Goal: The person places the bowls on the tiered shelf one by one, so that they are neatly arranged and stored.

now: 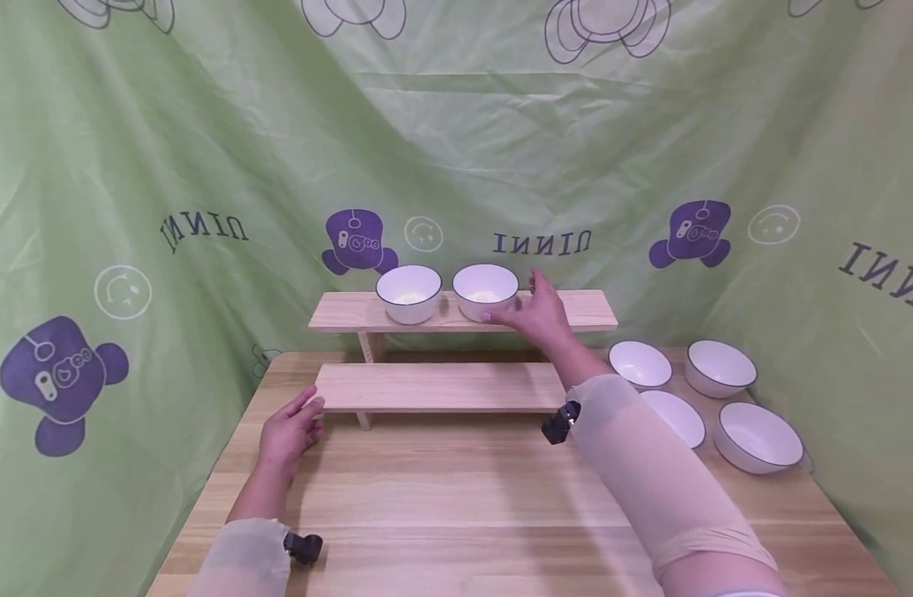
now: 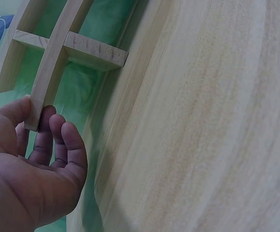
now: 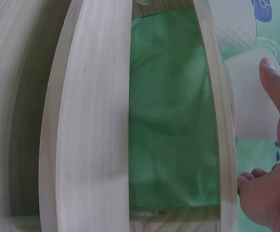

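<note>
A two-tier wooden stand [image 1: 441,388] is standing toward the back of the table [image 1: 441,506], and to my eye a shove on it is the biggest risk. The left hand [image 1: 288,431] is pinching the left end of the lower shelf [image 2: 53,63] between thumb and fingers; an uneven tug there could be rocking everything above.

The right hand [image 1: 541,319] is hovering at the upper shelf [image 1: 586,308], thumb and fingers spread around the near and right sides of the right-hand bowl [image 1: 486,286]; whether the thumb is touching it, I can't tell. That bowl is sitting upright beside the left-hand bowl [image 1: 409,294], only a small gap separating them. A careless nudge from the thumb could be knocking the two together, or tipping one off the narrow board.

Around all this, a green printed curtain [image 1: 441,149] is hanging close behind the upper shelf, leaving the fingers little room at the back. The right sleeve [image 1: 650,473] is crossing the lower shelf's right end and partly covering four more white bowls [image 1: 758,439], so a low elbow could be clipping them. A black wrist camera [image 1: 560,423] is jutting out near that shelf end, where it might be catching.
</note>
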Action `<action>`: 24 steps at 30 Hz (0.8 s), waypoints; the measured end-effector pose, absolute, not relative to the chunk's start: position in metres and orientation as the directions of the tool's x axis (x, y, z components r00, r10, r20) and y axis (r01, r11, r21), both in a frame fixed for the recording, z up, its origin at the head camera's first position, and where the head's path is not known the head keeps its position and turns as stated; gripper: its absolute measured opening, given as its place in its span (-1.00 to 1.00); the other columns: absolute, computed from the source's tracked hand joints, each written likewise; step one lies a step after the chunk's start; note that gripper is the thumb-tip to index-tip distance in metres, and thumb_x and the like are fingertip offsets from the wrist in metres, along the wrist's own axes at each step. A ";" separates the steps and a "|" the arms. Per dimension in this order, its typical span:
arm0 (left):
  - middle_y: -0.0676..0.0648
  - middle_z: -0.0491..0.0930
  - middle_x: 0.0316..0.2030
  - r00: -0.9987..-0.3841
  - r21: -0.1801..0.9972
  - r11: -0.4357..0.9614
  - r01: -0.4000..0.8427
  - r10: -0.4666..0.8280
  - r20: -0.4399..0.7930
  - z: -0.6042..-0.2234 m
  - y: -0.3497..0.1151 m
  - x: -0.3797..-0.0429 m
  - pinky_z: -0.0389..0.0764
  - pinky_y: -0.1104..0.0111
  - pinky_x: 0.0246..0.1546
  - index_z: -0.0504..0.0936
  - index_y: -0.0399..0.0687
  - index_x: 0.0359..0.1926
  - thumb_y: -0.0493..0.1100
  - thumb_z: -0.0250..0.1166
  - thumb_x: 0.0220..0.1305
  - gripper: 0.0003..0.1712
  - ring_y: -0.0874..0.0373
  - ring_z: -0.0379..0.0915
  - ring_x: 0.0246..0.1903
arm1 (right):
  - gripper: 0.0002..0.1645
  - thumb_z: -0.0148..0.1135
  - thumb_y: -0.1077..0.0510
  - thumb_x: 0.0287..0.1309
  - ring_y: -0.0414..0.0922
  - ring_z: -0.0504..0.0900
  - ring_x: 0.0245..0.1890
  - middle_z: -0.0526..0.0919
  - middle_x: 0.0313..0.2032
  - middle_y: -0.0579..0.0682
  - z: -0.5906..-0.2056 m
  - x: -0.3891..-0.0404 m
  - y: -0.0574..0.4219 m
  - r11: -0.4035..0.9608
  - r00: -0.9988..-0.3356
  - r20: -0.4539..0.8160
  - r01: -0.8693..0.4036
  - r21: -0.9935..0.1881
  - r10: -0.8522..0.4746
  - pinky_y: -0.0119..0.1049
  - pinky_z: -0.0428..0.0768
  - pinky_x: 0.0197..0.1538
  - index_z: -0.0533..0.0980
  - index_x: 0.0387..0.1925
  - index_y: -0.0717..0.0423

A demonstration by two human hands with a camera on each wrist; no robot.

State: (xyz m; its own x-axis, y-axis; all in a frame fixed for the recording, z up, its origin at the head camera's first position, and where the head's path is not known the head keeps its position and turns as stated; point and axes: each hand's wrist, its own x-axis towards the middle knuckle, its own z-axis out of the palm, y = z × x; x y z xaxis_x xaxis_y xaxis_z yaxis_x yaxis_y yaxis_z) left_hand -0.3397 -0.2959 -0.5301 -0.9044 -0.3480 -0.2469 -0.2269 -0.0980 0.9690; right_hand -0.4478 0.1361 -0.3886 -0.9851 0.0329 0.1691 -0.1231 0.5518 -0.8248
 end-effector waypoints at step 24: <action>0.19 0.66 -0.11 -0.904 0.962 -0.076 -0.262 -0.329 -0.272 -0.523 -0.298 -0.339 0.75 0.32 -0.13 0.49 0.13 0.46 0.07 0.48 0.32 -0.27 0.16 0.65 -0.20 | 0.69 0.76 -0.18 -0.20 0.14 0.06 0.59 0.02 0.62 0.12 -0.391 -0.400 0.189 0.417 -0.989 0.143 -0.121 -0.901 0.022 -0.02 0.15 0.59 -0.23 0.68 0.02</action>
